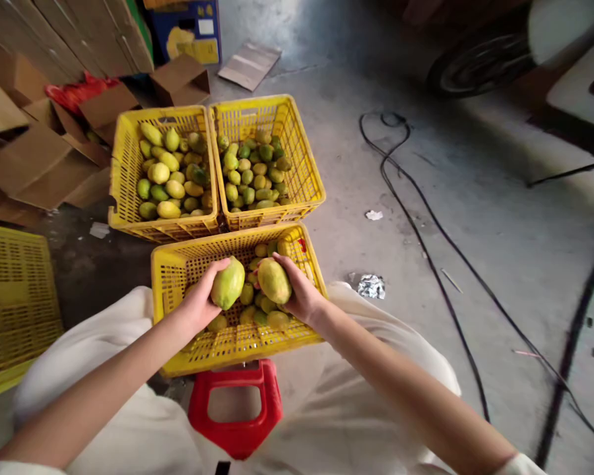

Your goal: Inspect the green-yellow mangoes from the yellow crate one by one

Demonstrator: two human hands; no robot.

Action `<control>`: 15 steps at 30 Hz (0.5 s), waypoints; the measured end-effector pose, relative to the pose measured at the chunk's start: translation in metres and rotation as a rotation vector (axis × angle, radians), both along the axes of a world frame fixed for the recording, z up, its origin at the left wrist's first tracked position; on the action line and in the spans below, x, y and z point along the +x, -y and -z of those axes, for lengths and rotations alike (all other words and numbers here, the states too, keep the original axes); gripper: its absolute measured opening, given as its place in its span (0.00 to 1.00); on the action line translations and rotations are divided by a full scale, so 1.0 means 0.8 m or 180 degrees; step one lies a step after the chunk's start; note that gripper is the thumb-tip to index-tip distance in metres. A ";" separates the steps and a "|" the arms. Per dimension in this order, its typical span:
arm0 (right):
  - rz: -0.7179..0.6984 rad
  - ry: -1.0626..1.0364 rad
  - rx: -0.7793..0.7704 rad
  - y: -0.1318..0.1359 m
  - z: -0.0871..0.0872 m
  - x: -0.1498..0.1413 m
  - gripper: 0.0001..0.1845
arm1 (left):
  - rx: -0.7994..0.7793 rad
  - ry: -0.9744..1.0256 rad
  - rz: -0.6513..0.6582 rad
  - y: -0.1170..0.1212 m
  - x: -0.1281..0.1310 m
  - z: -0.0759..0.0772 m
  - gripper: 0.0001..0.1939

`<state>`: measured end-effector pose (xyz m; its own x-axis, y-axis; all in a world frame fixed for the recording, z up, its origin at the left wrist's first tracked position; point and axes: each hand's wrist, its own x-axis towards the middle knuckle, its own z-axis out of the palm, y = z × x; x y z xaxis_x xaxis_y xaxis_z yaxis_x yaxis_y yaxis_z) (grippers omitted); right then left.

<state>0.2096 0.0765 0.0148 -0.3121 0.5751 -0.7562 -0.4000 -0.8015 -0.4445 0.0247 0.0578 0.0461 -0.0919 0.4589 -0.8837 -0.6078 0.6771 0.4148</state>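
My left hand (206,293) is closed around a large green-yellow lemon (228,284). In my right hand (299,290) sits another lemon (274,281), yellower and mottled. Both are held side by side, a little apart, above the near yellow plastic crate (178,359). Inside that crate lies a layer of more lemons (260,318), partly hidden by my hands. Behind it stand two more yellow crates: the left one (123,171) holds yellow and green lemons (174,189), and the right one (304,155) holds greener, smaller-looking lemons (249,177).
A red plastic handle-like piece (235,422) is between my legs. Opened cardboard boxes (44,161) pile up at the left, above another yellow crate (17,303). Black cables (426,264) run along the floor at right, near crumpled foil (371,286). A wheel (480,63) is at the back right.
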 end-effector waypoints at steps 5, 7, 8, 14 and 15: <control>0.0069 0.0090 0.0375 0.003 0.004 0.001 0.27 | -0.0206 0.0247 -0.0129 -0.016 -0.003 -0.012 0.11; 0.0060 0.0106 0.0332 0.003 0.007 0.000 0.24 | -0.0215 0.0228 0.0030 -0.018 -0.004 -0.010 0.12; 0.0055 0.0110 0.0262 0.004 0.009 0.000 0.22 | -0.0190 0.0200 0.0097 -0.018 -0.004 -0.008 0.11; -0.0181 0.0099 0.0042 0.006 0.024 0.001 0.20 | -0.0015 0.0251 0.0111 -0.003 0.007 0.002 0.02; -0.0213 0.0132 0.0145 0.007 0.027 0.002 0.21 | -0.0060 0.0214 0.0040 -0.002 0.009 0.002 0.03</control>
